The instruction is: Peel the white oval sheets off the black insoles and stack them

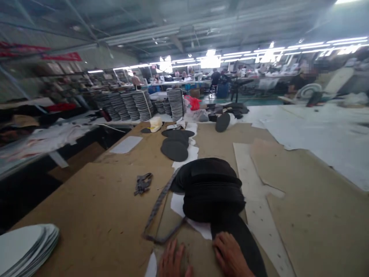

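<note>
A: What lies toward the near edge of the table (86, 215)?
B: Left hand (172, 261), released, fingers spread; right hand (230, 252) on a black disc (245, 236), grip not discernible.
A: The disc pile (213, 196)?
B: Just beyond, farther from that edge.

A flat black oval piece (246, 238) was touched by the bare right grip (227, 250); the bare left grip (172, 259) was held, fingers apart, at the brown board-covered surface (100, 207). Beyond, a stack of black oval pieces (213, 196) was flanked by a dark grey fabric strip (156, 207); pale oval sheets (21, 246) were piled at left.
</note>
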Motion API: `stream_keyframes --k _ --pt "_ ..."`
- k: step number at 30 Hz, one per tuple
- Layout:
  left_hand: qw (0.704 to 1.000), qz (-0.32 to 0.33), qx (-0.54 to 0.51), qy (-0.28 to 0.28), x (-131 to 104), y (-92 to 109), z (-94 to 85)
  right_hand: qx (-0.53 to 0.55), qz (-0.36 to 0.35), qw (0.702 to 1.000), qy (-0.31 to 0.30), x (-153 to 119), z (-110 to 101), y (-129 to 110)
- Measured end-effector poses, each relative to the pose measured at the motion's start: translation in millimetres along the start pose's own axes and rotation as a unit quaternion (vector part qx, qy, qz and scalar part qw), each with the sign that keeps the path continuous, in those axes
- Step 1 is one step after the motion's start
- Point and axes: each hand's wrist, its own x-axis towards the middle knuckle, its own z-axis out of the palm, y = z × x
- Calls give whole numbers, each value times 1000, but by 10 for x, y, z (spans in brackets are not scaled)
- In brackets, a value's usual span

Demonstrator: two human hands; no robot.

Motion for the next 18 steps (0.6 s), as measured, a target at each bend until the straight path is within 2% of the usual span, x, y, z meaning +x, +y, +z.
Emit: stream_keyframes --k 4,6,9,12,15,18 --pt "998 15 -50 -19 94 114 -244 63 50 996 -36 88 -232 -112" --pt "997 -1 -71 -31 114 130 -295 71 71 995 -25 127 -367 -77" --pt "993 -25 -109 -37 101 126 -310 37 101 991 84 210 -597 42" --pt "984 -33 -170 -30 172 162 -340 -29 84 978 187 369 -809 166" --pt "970 -19 -243 10 450 307 -448 -92 47 977 189 564 -931 243" --pt "957 3 -283 57 877 522 -611 -135 35 979 151 700 -956 281"
